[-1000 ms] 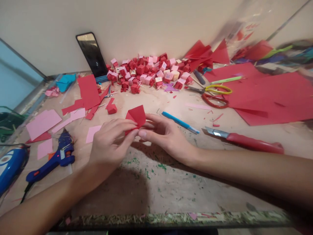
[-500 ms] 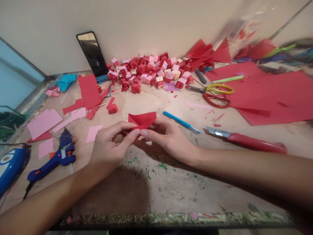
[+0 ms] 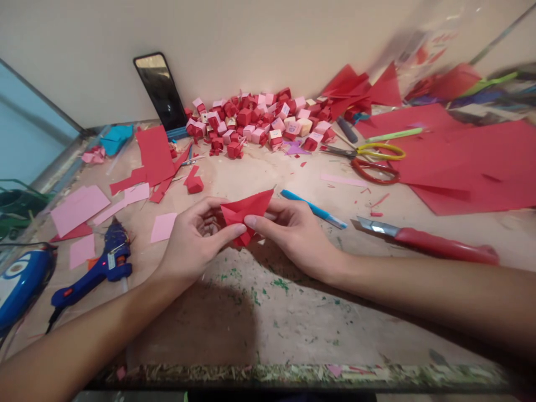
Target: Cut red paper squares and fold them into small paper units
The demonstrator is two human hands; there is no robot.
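Note:
Between my two hands is a folded piece of red paper (image 3: 247, 207), its upper corners pointing outward and its lower part narrowing. My left hand (image 3: 196, 231) pinches its left side, thumb on the near face and fingers behind. From the right, my right hand (image 3: 295, 231) grips it the same way, thumb pressed near the middle. The fingertips behind the paper are partly hidden. Just beyond my right hand lies a blue pen (image 3: 314, 209). A small folded red paper piece (image 3: 194, 181) rests past my left hand, and a pink paper square (image 3: 163, 227) lies beside it.
A pile of small red and pink paper boxes (image 3: 251, 120) lines the wall near a leaning phone (image 3: 161, 92). On the right are scissors (image 3: 372, 159), a red-handled cutter knife (image 3: 439, 240) and red sheets (image 3: 481, 167). A blue glue gun (image 3: 98, 271) lies left.
The red paper has been tilted so more of its face shows, with its right corner raised and its lower part visible. My thumbs have shifted onto its near face. The view has moved slightly.

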